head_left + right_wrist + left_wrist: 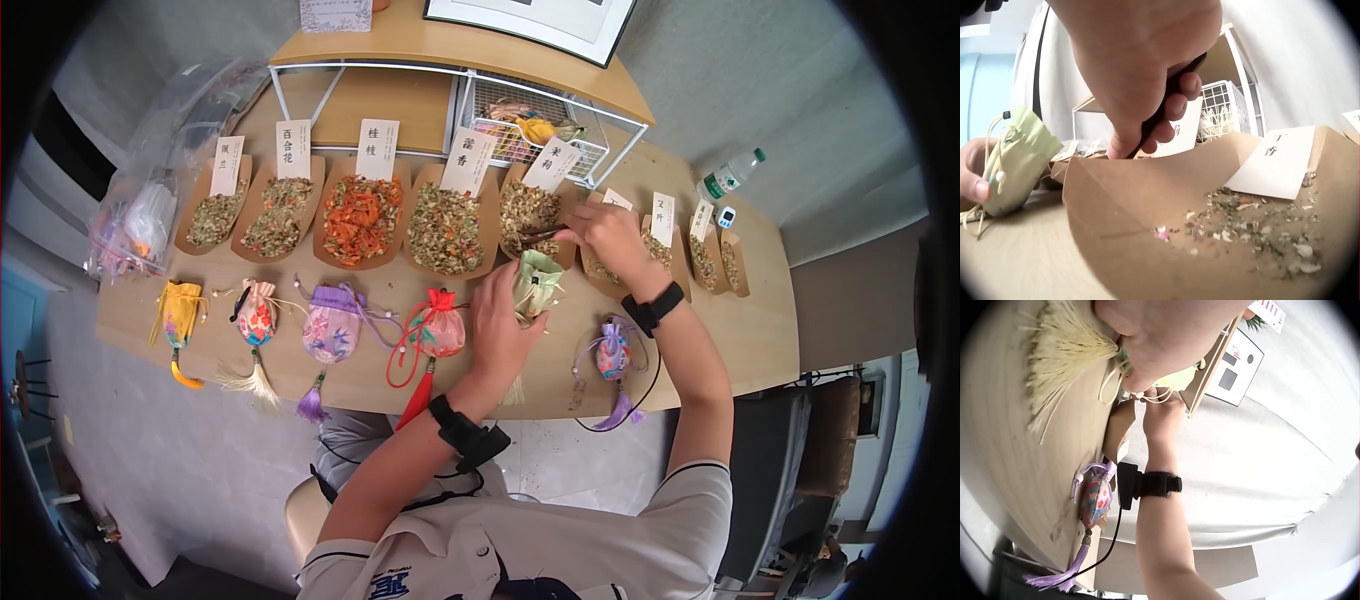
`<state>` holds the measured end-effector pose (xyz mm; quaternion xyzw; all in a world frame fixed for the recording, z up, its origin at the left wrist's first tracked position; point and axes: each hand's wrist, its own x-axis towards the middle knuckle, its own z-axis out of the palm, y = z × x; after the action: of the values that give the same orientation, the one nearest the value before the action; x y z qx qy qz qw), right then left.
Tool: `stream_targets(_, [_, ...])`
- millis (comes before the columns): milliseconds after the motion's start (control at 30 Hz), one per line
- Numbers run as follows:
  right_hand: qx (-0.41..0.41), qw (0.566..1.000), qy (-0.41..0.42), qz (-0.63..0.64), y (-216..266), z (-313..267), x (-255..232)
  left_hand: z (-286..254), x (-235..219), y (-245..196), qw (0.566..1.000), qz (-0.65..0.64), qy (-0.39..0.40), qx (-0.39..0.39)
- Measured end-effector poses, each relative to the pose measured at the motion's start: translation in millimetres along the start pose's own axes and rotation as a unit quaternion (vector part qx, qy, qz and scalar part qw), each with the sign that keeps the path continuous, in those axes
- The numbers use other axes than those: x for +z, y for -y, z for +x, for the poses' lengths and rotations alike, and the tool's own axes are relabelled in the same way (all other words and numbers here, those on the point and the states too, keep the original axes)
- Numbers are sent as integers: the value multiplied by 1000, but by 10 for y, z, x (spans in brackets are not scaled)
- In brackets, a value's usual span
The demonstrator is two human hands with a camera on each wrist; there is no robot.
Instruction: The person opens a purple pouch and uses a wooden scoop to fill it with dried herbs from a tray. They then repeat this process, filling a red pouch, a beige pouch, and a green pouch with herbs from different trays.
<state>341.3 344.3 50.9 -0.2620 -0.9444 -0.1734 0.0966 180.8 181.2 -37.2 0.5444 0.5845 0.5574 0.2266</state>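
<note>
A pale green drawstring pouch (538,285) is held by my left hand (503,325), fingers and thumb around its sides, just in front of the paper tray of dried herbs (530,208). Over that tray, my right hand (612,238) grips a dark utensil (543,234), its tip at the herbs. In the right wrist view the fingers curl round the utensil's dark handle (1169,100), and the green pouch (1019,162) stands at the left with cords and a bead hanging. A cream tassel (1069,359) shows in the left wrist view.
More labelled trays, one with orange pieces (362,222), run along the table. Nearer the front edge lie several tasselled pouches, including a red one (436,330) and a small purple one (612,355). Behind stand a shelf (400,40), a wire basket (590,135) and a bottle (733,175).
</note>
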Motion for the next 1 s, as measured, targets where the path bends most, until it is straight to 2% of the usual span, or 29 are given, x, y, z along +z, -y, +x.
stream_targets(233, [57,997,-14,42,0,-111,98,9,-8,-3,1000,-5,0,2])
stream_targets(533, [102,985,-74,117,-26,-180,-123,12,-15,-12,1000,-8,-2,2])
stream_targets(800, [57,979,-50,189,129,-214,-615,11,-14,-31,1000,-8,-4,-10])
stream_targets(933, [73,979,-57,181,46,-221,-523,20,-30,-20,1000,1,-1,-7])
stream_targets(1000, [101,981,-27,164,-5,-186,-465,17,-26,-7,1000,2,0,-5])
